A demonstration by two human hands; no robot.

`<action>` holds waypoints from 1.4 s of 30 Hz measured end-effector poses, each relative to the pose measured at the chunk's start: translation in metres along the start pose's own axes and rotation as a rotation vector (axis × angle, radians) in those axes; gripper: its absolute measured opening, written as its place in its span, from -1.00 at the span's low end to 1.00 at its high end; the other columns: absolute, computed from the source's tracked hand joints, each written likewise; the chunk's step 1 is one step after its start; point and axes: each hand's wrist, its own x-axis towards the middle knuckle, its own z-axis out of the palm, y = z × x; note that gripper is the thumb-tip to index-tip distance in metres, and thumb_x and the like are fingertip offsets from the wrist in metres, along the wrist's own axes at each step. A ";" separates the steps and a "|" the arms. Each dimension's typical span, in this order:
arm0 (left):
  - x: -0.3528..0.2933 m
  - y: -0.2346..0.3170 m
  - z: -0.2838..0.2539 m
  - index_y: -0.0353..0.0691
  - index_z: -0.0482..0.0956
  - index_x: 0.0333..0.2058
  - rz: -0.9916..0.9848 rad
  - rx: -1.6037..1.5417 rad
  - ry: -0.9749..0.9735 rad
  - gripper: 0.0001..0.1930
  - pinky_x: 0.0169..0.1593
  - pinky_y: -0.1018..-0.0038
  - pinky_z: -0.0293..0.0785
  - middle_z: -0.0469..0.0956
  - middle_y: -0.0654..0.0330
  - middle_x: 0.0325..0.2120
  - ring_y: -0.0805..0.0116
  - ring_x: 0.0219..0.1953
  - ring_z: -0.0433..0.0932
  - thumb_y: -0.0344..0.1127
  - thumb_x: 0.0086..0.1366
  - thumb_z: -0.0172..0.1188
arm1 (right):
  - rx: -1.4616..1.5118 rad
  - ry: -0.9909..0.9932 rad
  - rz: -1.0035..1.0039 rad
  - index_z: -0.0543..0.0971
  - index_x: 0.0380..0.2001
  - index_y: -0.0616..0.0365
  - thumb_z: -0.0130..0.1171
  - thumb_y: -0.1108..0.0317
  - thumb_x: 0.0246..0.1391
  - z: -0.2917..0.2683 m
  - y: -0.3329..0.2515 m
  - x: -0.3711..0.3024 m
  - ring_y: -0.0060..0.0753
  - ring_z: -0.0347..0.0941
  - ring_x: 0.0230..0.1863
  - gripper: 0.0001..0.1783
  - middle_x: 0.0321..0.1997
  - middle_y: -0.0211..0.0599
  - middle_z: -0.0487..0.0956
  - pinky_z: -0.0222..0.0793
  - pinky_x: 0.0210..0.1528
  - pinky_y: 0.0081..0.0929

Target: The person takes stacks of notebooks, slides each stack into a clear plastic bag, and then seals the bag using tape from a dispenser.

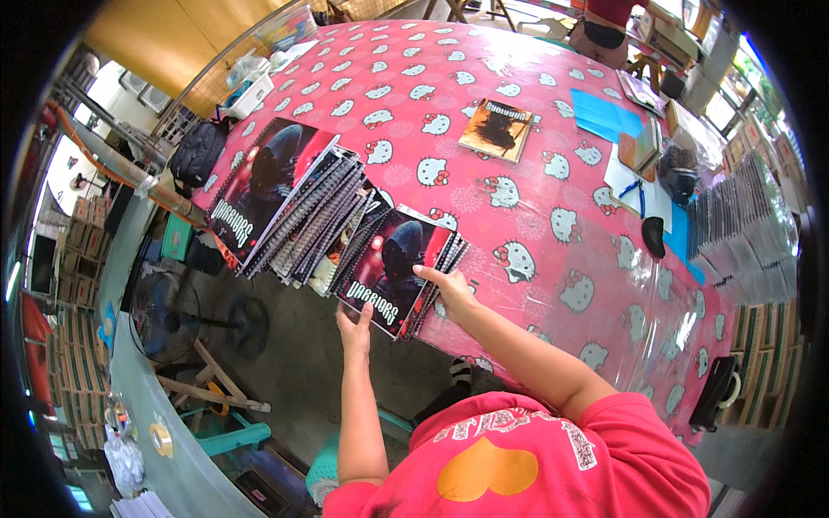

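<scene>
A short stack of spiral notebooks (395, 263) with a dark cover of a hooded figure lies at the near edge of the table. My left hand (355, 328) grips its lower left corner, thumb on top and the other fingers partly hidden beneath. Across its right edge my right hand (447, 287) is closed, thumb on the cover. Just left of this stack, a larger fanned pile of spiral notebooks (266, 180) leans over in a row, bindings showing. Apart from both, a small book with an orange and brown cover (496, 131) lies farther back.
A pink plastic-covered table (466, 186) spreads ahead. At right are tall stacks of notebooks (734, 220), blue sheets (604, 115) and a black stapler-like object (654, 236). A black bag (199, 154) sits at the left edge; a fan (168, 319) stands below. Another person (598, 39) is at the far side.
</scene>
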 end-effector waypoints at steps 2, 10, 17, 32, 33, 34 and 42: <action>-0.004 0.004 -0.006 -0.38 -0.01 0.19 0.231 0.479 0.176 -0.04 0.18 0.20 0.07 0.16 -0.15 0.09 0.00 0.16 0.14 -0.14 -0.06 0.40 | -0.009 0.050 0.031 0.51 -0.37 0.14 0.36 0.32 -0.29 -0.001 0.001 -0.004 -0.58 0.38 -0.48 -0.66 -0.46 -0.51 0.49 0.24 -0.40 -0.53; -0.056 0.096 0.075 -0.34 0.18 0.10 0.136 -0.314 -0.913 -0.07 -0.12 0.43 0.45 0.41 0.09 -0.10 0.34 -0.18 0.47 -0.41 -0.29 0.52 | -0.436 -0.247 -0.404 0.29 0.06 0.26 0.41 0.45 -0.54 -0.129 -0.121 -0.139 -0.46 0.33 -0.02 -0.09 -0.06 -0.31 0.43 0.15 0.13 -0.48; -0.186 0.133 0.248 -0.27 0.16 0.03 0.211 -0.480 -1.278 -0.21 -0.23 0.44 0.56 0.48 0.10 -0.22 0.35 -0.27 0.55 -0.52 -0.19 0.42 | -0.402 0.195 -0.642 0.16 0.14 0.18 0.44 0.43 -0.54 -0.283 -0.148 -0.264 -0.42 0.25 0.07 0.04 0.02 -0.32 0.36 0.09 0.17 -0.46; -0.279 0.100 0.319 -0.24 0.20 0.08 0.057 -0.482 -1.305 -0.17 -0.03 0.36 0.46 0.48 0.17 -0.19 0.28 -0.15 0.51 -0.59 -0.25 0.37 | -0.131 0.293 -0.860 0.05 0.19 0.15 0.56 0.32 -0.57 -0.407 -0.100 -0.296 -0.39 0.20 0.09 0.20 0.03 -0.29 0.30 0.10 0.14 -0.46; -0.274 0.083 0.325 -0.26 0.24 0.04 0.157 -0.385 -1.315 -0.23 -0.06 0.39 0.48 0.51 0.17 -0.23 0.28 -0.20 0.54 -0.59 -0.22 0.38 | -0.183 0.270 -0.811 0.05 0.19 0.16 0.56 0.31 -0.58 -0.408 -0.102 -0.296 -0.37 0.20 0.10 0.20 0.03 -0.28 0.30 0.07 0.16 -0.44; -0.271 0.066 0.325 -0.26 0.29 0.02 0.126 -0.346 -1.281 -0.26 -0.11 0.39 0.51 0.50 0.17 -0.22 0.29 -0.18 0.52 -0.60 -0.23 0.37 | -0.245 0.290 -0.803 0.06 0.19 0.16 0.56 0.30 -0.58 -0.406 -0.101 -0.293 -0.36 0.20 0.10 0.20 0.03 -0.28 0.30 0.06 0.17 -0.44; -0.285 0.087 0.323 -0.34 0.26 -0.04 0.065 -0.332 -1.198 -0.29 -0.09 0.34 0.55 0.48 0.04 -0.20 0.24 -0.19 0.54 -0.62 -0.24 0.40 | -0.399 0.433 -0.836 0.17 0.11 0.17 0.53 0.28 -0.50 -0.388 -0.099 -0.285 -0.34 0.24 0.08 0.03 0.00 -0.24 0.33 0.13 0.13 -0.42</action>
